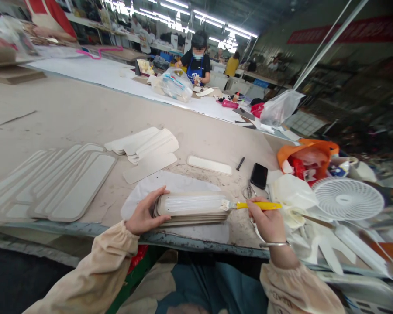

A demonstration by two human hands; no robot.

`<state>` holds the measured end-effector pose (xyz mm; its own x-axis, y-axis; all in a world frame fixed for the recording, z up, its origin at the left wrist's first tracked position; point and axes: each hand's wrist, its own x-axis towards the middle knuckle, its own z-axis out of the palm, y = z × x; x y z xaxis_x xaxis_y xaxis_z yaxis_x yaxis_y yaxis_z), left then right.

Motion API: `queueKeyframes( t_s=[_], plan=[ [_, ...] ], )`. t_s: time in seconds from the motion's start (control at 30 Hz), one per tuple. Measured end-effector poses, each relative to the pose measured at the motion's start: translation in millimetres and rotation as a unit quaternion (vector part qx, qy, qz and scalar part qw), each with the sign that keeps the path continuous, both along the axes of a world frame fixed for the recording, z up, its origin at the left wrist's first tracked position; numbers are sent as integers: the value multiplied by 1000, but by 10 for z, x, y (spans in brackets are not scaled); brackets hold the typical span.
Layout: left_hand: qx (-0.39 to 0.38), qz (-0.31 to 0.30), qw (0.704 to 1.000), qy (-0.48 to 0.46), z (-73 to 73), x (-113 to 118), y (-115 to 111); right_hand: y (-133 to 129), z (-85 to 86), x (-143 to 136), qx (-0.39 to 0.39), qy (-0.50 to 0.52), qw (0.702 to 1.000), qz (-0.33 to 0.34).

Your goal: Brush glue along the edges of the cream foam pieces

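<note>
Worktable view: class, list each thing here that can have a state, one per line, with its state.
Left hand: gripping the stack's end.
Right hand: closed on the brush.
Brush: tip on the stack, coated white.
Stack: top piece streaked white.
Phone: lying flat, screen dark.
Orange bag: open, filled.
Fan: on or off, unclear.
Ceiling lights: on.

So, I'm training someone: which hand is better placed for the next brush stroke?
Right, I'd judge: the right hand holds the yellow brush at the right end of the stack; the left hand grips the other end.
</note>
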<state>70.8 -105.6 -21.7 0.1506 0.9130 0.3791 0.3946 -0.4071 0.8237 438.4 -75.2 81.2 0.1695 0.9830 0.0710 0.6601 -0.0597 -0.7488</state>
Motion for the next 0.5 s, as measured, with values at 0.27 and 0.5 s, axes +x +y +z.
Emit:
queueKeyframes(
  t_s=[0.27,0.5],
  plan=[
    [6,-2,1000,21,-15,-17,3,-57,10,-200,68,155,985,-35],
    [-9,-8,1000,12,-62,-28,10,-93,-141,-1185,-6,303,945,123]
  ],
)
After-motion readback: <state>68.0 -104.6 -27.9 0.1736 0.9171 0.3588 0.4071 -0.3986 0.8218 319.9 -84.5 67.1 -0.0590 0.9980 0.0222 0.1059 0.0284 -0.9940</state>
